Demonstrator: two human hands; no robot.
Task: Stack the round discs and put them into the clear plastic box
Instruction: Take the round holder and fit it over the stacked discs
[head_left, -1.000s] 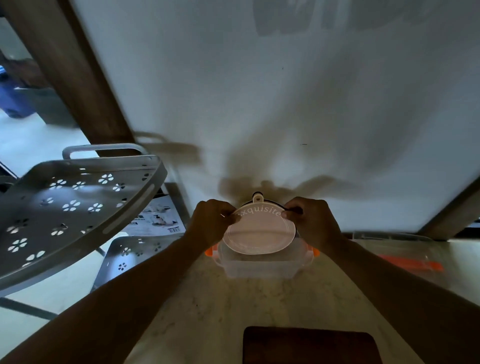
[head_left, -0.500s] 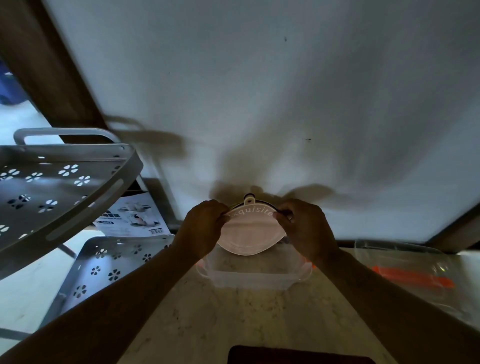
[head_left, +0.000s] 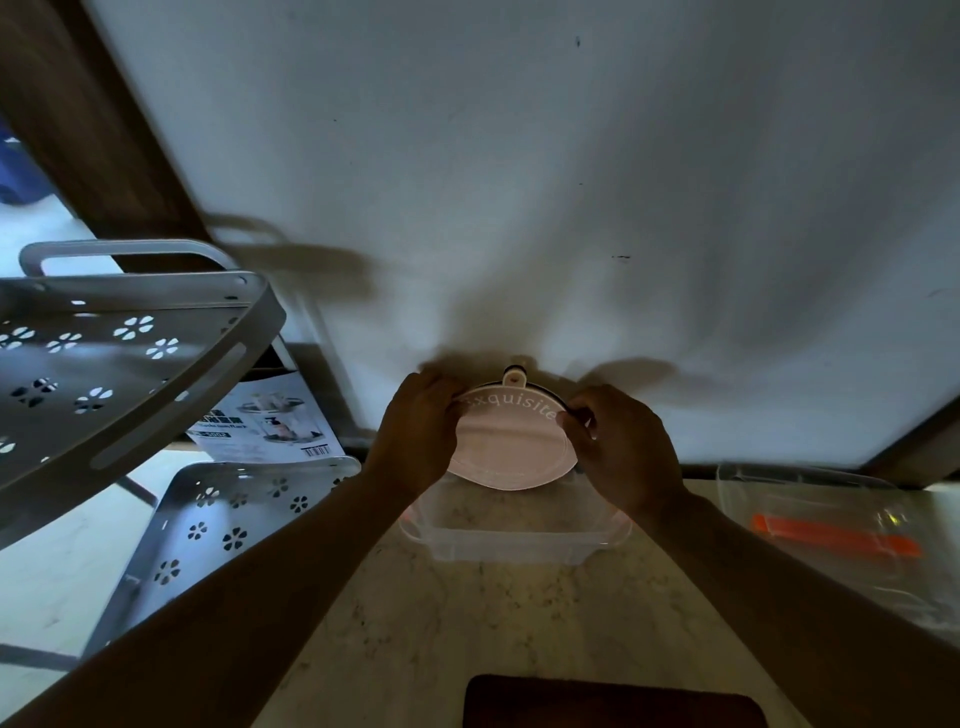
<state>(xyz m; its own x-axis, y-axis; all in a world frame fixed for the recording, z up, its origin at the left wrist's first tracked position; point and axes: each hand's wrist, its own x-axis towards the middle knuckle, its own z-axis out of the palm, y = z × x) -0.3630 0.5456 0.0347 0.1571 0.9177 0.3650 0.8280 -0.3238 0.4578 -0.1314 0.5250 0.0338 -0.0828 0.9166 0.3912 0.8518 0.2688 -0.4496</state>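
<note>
Marble-patterned bench (head_left: 467, 623) meets a plain white wall (head_left: 519, 182); my left hand (head_left: 415, 436) and right hand (head_left: 618, 447) grip the smooth round discs (head_left: 511, 447) above the clear plastic box (head_left: 519, 540).

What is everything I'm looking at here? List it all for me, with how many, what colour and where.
Round discs: a stack, exact count unclear; pale pink on top, lettered "exquisite", a dark one behind; held above the box.
Clear plastic box: one, transparent, open, on the counter under the discs.
Counter: one, pale marbled, centre foreground.
Lid: one, clear with an orange strip, on the counter at right.
Perforated shelves: two, grey with flower cut-outs, at left.
Printed carton: one, white, behind the shelves.
Dark mat: one, bottom edge.
Wall: white, behind.
Left hand: grips the stack's left edge.
Right hand: grips its right edge.
</note>
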